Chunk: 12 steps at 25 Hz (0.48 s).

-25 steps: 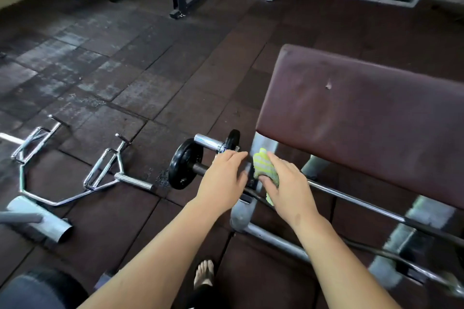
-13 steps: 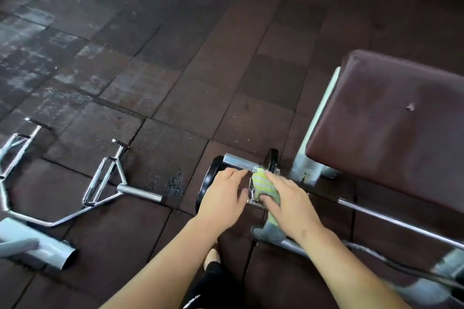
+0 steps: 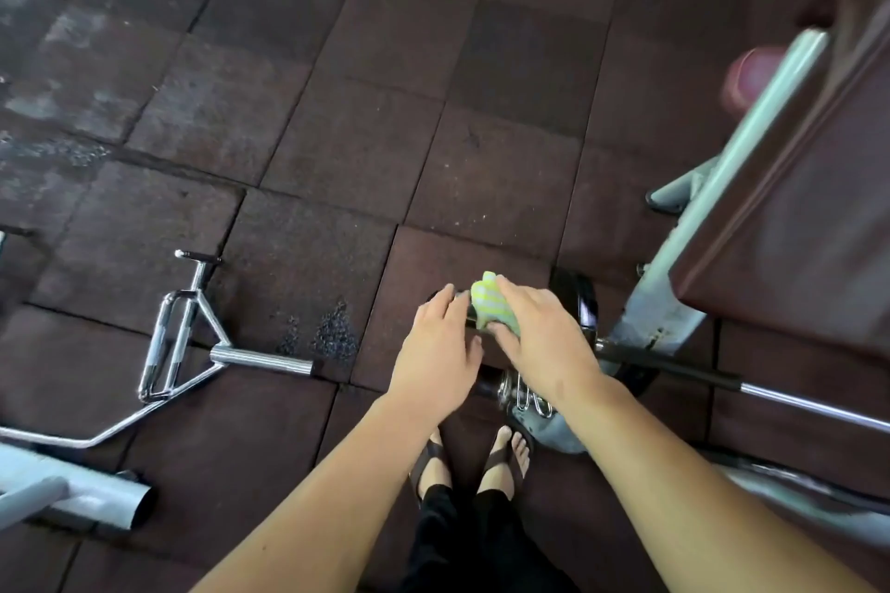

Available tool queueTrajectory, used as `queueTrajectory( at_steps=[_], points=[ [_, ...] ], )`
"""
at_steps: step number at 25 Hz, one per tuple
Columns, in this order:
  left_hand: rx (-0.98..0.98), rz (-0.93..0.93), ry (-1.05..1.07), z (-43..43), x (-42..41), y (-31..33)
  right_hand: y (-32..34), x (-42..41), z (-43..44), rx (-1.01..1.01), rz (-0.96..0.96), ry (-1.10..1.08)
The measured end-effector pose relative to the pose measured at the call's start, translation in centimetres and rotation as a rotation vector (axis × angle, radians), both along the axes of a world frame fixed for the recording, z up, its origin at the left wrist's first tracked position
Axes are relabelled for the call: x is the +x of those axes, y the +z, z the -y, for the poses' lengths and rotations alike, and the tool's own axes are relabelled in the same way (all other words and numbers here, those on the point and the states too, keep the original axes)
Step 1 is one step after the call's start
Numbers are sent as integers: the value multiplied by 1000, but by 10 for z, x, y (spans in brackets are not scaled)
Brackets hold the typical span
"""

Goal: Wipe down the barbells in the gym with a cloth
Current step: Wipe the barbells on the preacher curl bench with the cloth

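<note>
- right hand [image 3: 544, 342] closed on a yellow-green striped cloth [image 3: 492, 306], pressing it on the sleeve end of the barbell [image 3: 684, 368].
- left hand [image 3: 440, 352] just beside, palm down over the same end of the bar, fingers half curled; cannot tell if really gripping the bar or only resting on it.
- barbell lying low across the frame of the padded bench [image 3: 790, 226], shaft running to the right, one black plate [image 3: 580, 299] near the cloth, a spring collar [image 3: 527, 397] under the right wrist.
- on the rubber floor [image 3: 337, 111] at left, a chrome triceps bar [image 3: 183, 342], well apart from both hands.
- two feet in sandals [image 3: 474, 457] below the hands.
</note>
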<state>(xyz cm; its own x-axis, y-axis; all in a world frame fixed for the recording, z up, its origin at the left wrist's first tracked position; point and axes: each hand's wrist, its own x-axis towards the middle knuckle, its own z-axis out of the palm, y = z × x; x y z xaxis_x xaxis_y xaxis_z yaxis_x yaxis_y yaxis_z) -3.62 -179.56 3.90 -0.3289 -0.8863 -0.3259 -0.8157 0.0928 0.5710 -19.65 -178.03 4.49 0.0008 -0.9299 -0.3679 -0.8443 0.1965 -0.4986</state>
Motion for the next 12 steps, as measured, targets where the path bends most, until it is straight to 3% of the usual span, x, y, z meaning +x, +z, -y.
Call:
queueTrajectory(
  at_steps=[4, 9, 12],
  points=[
    [36, 22, 28, 12, -8, -25, -44, 17, 12, 138, -218, 51],
    [42, 59, 37, 23, -1, -27, -54, 38, 25, 82, -162, 163],
    [108, 76, 1, 26, 1, -27, -51, 18, 20, 182, -244, 102]
  ],
)
